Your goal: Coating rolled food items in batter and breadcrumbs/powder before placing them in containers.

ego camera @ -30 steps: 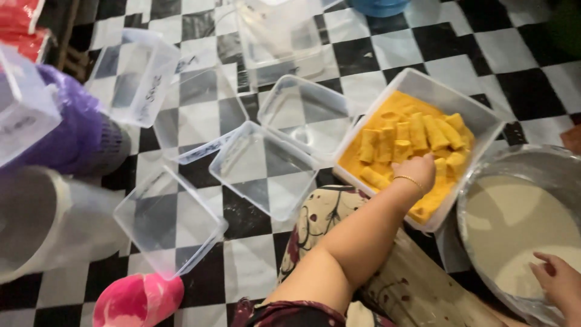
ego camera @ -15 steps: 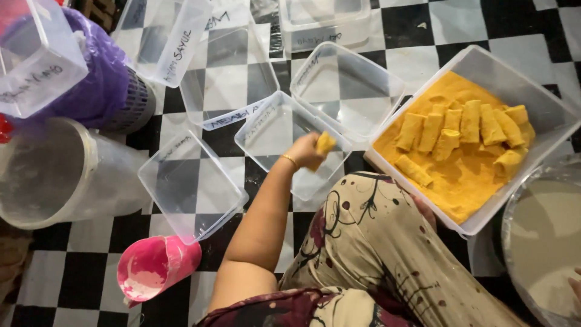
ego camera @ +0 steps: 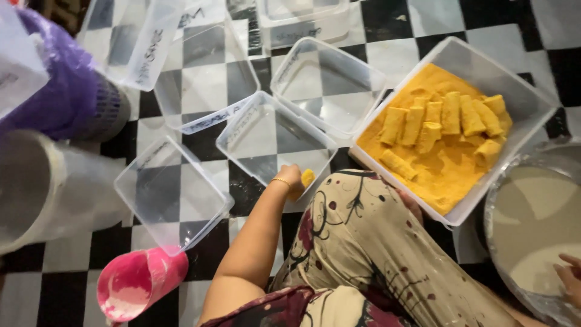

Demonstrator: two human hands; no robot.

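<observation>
Holding a breaded roll (ego camera: 307, 178) in my left hand (ego camera: 291, 180), I have the fingers closed around it at the near rim of an empty clear container (ego camera: 275, 142), just left of the frame's centre. The roll is yellow-orange with crumb coating and sits at the container's lower right corner; whether it touches the plastic I cannot tell. My left forearm runs up from the bottom centre of the frame, a thin bangle at the wrist, beside my knee in patterned beige cloth (ego camera: 375, 242).

My right hand (ego camera: 570, 280) shows only at the lower right edge, fingers loosely spread and lying on the rim of a round metal bowl (ego camera: 514, 188) that holds pale batter. It holds nothing that I can see.

Right of centre, toward the top, stands a big square tub (ego camera: 520, 91) of orange crumbs with a cluster of coated rolls (ego camera: 442, 118) lying on them. More empty clear containers lie on the black-and-white checkered floor (ego camera: 393, 24): one (ego camera: 330, 85) just above the one I reach into, another (ego camera: 172, 194) to the lower left. A pink cup (ego camera: 139, 281) lies on its side at the lower left, a large clear jug (ego camera: 42, 191) at the left edge, and a purple basket (ego camera: 66, 91) in the upper left.
</observation>
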